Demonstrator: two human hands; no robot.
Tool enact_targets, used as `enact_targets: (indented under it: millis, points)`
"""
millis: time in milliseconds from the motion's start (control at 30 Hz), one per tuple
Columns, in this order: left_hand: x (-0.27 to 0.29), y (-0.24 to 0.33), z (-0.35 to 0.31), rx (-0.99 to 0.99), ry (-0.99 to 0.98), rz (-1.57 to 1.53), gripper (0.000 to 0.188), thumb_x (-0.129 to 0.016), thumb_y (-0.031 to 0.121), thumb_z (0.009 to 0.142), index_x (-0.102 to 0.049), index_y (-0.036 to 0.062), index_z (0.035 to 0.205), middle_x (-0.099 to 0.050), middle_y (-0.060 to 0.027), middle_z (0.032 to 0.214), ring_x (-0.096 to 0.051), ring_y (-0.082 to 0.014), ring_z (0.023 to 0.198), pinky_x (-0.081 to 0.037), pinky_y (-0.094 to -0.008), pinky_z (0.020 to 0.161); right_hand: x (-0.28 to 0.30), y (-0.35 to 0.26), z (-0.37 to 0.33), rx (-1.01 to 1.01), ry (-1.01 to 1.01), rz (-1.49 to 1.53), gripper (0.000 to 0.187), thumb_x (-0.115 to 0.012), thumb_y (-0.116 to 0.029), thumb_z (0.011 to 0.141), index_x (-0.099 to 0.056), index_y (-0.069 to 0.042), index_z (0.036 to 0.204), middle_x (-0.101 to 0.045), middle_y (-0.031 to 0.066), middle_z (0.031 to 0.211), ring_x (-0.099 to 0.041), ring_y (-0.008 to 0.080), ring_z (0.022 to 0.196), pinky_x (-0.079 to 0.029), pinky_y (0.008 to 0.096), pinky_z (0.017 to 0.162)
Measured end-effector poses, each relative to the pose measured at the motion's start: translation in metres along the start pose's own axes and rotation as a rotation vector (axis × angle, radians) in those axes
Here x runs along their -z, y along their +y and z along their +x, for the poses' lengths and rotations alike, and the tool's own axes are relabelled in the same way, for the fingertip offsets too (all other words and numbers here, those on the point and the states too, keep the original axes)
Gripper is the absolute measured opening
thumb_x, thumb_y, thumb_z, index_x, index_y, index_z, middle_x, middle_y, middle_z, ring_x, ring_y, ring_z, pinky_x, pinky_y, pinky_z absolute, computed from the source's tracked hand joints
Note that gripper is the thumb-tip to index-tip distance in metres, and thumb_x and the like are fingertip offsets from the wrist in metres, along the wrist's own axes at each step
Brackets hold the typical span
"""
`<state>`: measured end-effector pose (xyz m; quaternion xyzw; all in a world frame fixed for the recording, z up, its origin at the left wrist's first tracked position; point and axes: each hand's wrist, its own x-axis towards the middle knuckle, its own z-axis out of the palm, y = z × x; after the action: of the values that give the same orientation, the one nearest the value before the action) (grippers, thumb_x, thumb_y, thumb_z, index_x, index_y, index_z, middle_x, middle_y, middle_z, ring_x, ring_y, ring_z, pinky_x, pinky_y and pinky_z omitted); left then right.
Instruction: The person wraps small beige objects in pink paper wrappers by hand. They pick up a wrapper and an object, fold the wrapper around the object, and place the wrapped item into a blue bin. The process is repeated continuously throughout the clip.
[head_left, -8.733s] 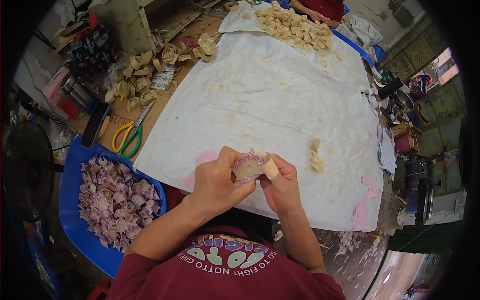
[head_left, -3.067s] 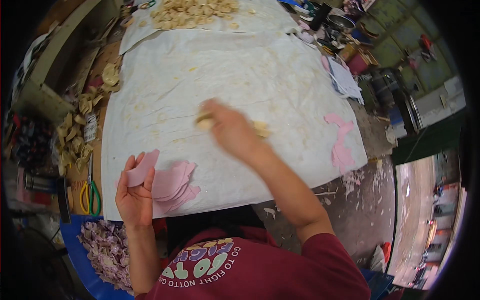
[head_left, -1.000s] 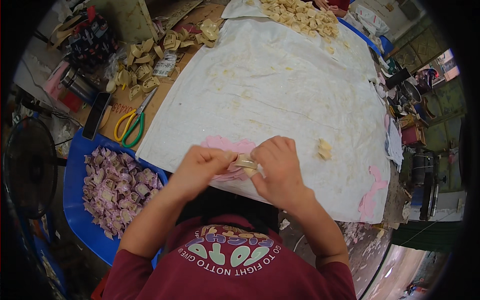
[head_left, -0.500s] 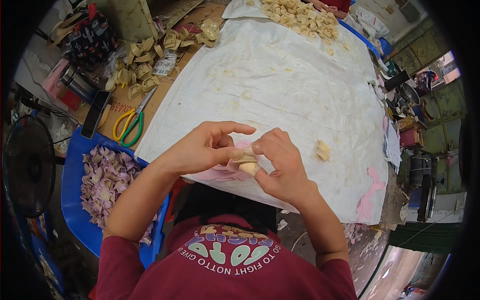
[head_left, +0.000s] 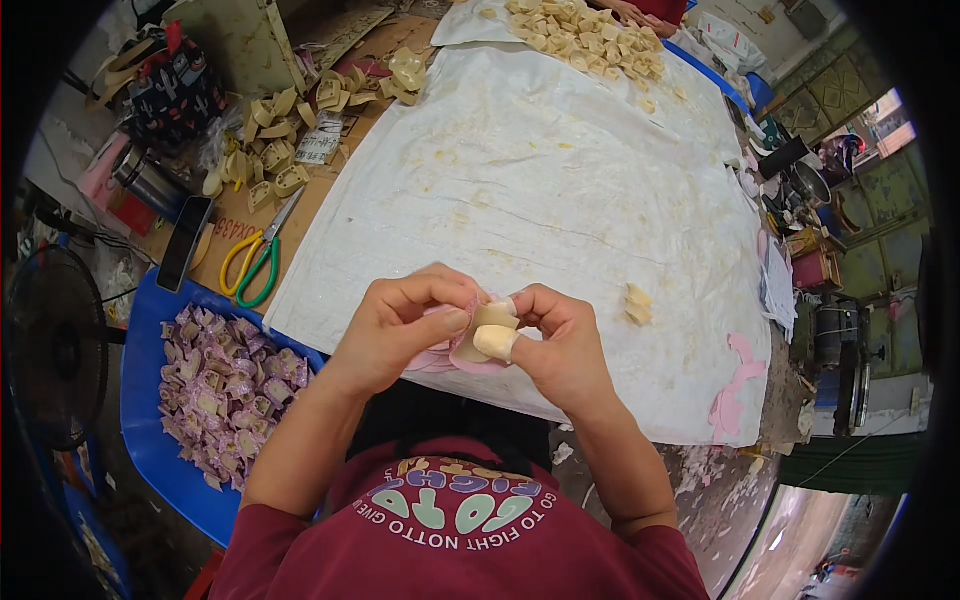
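The left hand (head_left: 405, 325) pinches a pink piece (head_left: 480, 366), the right hand (head_left: 562, 345) a beige piece (head_left: 494, 320), scissors (head_left: 265, 250) leftward.

Colourful lettering (head_left: 462, 505) on maroon shirt (head_left: 450, 562); red print (head_left: 236, 229) — on cardboard (head_left: 232, 206); dark characters — on white label (head_left: 320, 142).

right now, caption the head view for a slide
Left hand and right hand hold a cream piece and pink material over a white sheet, a blue tub at left.

Right hand (head_left: 562, 348) grips small beige piece (head_left: 491, 318); left hand (head_left: 400, 325) pinches pink strip (head_left: 474, 362) against it, over white-covered tabletop (head_left: 480, 190). To left: blue tub (head_left: 143, 415) of purple pieces (head_left: 228, 390), scissors (head_left: 270, 235), phone (head_left: 186, 243)
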<state>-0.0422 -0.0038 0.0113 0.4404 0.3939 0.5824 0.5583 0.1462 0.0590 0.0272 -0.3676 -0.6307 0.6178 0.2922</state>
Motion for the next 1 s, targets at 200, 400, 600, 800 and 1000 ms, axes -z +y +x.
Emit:
enact_targets:
  millis: [200, 400, 600, 800, 1000]
  points:
    - [-0.004, 0.001, 0.008, -0.152, 0.028, 0.297, 0.007, -0.061, 0.000, 0.087, -0.067, -0.0012, 0.089, -0.062, -0.0107, 0.103, -0.060, -0.0212, 0.101, -0.045, -0.0361, 0.094, -0.004, -0.003, -0.002, -0.005, 0.025, -0.148, 0.018, -0.076, -0.011, 0.075, -0.064, 0.000, 0.082, -0.065, 0.0033, 0.076, -0.055, 0.0093, 0.074, -0.047, 0.0264, 0.066]
    - [-0.013, 0.000, 0.001, -0.211, 0.075, 0.438, 0.005, -0.062, -0.001, 0.085, -0.065, -0.0005, 0.089, -0.057, -0.0101, 0.108, -0.060, -0.0201, 0.100, -0.046, -0.0368, 0.095, 0.001, 0.005, -0.002, 0.083, 0.075, -0.270, 0.019, -0.077, -0.013, 0.075, -0.065, -0.001, 0.083, -0.066, 0.0039, 0.079, -0.058, 0.0119, 0.076, -0.047, 0.0301, 0.071]
    - [-0.012, -0.001, -0.020, -0.221, 0.124, 0.033, 0.013, -0.064, -0.005, 0.083, -0.060, 0.0008, 0.094, -0.044, -0.0178, 0.129, -0.061, -0.0192, 0.100, -0.051, -0.0331, 0.090, 0.003, -0.016, -0.007, 0.650, -0.027, -0.569, 0.051, -0.080, -0.022, 0.074, -0.062, -0.001, 0.117, -0.055, 0.0157, 0.133, -0.054, 0.0217, 0.117, -0.042, 0.0403, 0.097]
    - [-0.022, 0.005, -0.025, -0.606, 0.037, 0.393, 0.026, -0.066, -0.011, 0.077, -0.063, 0.0039, 0.098, -0.047, -0.0229, 0.131, -0.062, -0.0290, 0.108, -0.053, -0.0360, 0.088, -0.006, 0.010, -0.024, 0.143, 0.056, 0.591, 0.053, -0.077, -0.023, 0.080, -0.060, 0.003, 0.123, -0.047, 0.0229, 0.141, -0.049, 0.0310, 0.128, -0.044, 0.0433, 0.100]
    - [-0.027, 0.020, -0.027, -0.707, -0.016, 0.550, 0.030, -0.067, -0.012, 0.072, -0.064, 0.0033, 0.097, -0.065, -0.0228, 0.107, -0.069, -0.0321, 0.093, -0.057, -0.0353, 0.071, 0.011, 0.007, -0.033, 0.046, -0.082, 0.778, 0.021, -0.062, -0.007, 0.091, -0.067, 0.007, 0.104, -0.070, 0.0181, 0.107, -0.065, 0.0230, 0.103, -0.044, 0.0363, 0.099]
